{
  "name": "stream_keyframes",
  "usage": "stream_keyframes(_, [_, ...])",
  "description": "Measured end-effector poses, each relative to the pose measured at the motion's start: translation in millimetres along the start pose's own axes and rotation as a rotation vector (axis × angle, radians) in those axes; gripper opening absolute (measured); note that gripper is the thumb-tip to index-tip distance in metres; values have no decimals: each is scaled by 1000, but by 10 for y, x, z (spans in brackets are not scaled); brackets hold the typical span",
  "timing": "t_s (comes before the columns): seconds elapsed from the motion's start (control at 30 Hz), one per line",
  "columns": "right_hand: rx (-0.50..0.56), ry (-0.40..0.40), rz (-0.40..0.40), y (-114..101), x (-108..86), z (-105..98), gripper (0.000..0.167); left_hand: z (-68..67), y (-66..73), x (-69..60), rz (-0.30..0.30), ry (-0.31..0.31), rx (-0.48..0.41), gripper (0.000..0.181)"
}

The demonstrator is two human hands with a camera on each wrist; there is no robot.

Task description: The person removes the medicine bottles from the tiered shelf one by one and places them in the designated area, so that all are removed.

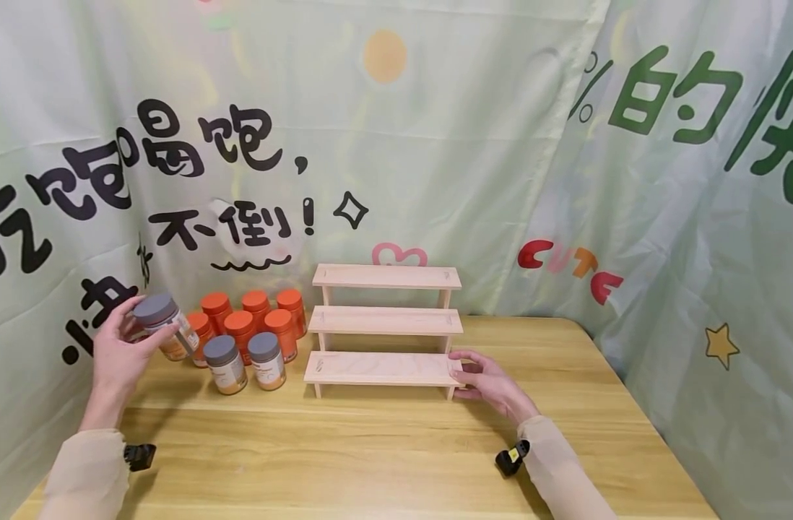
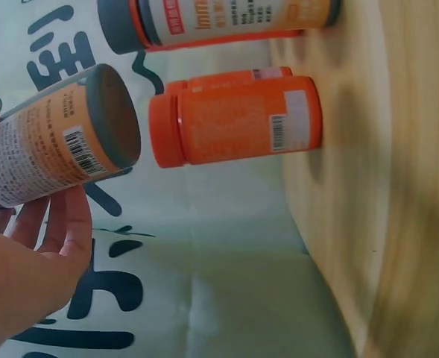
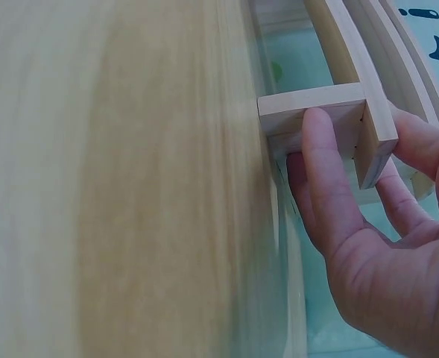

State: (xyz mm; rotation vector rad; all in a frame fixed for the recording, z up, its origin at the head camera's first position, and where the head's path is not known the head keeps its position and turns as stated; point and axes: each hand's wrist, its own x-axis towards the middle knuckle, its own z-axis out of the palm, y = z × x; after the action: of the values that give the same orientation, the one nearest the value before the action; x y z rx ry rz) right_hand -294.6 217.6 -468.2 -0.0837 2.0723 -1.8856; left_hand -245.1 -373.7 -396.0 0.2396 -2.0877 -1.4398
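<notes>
My left hand (image 1: 125, 341) grips a jar with a grey lid (image 1: 154, 308) and holds it tilted above the table. In the left wrist view, the jar (image 2: 48, 145) shows its base and a barcode label. Two more grey-lidded jars stand upright nearby, one jar on the left (image 1: 227, 372) and another jar (image 1: 268, 368) beside it. At the right, my right hand (image 1: 490, 383) holds the end of the lowest step of a three-tier wooden stand (image 1: 383, 368). The right wrist view shows fingertips touching the stand's leg (image 3: 338, 112), with another finger at the step board.
Several orange jars (image 1: 240, 328) are grouped behind the grey-lidded ones, left of the stand. Everything stands on a wooden table (image 1: 370, 455). Printed fabric (image 1: 435, 144) hangs behind and along both sides.
</notes>
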Motion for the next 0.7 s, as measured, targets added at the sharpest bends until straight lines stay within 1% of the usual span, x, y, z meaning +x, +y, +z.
stream_keyframes(0.17, [10, -9, -4, 25, 3, -9, 45, -16, -114, -22, -13, -66, 45, 72])
stream_keyframes(0.37, [24, -9, -1, 42, -4, -32, 46, 37, -233, -67, -56, -127, 156, 74])
stream_keyframes(0.47, [26, -9, 3, 39, -2, -29, 46, 56, -269, -83, -70, -158, 194, 76])
stream_keyframes(0.7, [26, -8, 8, 34, 27, -17, 47, 57, -315, -87, -76, -236, 209, 77])
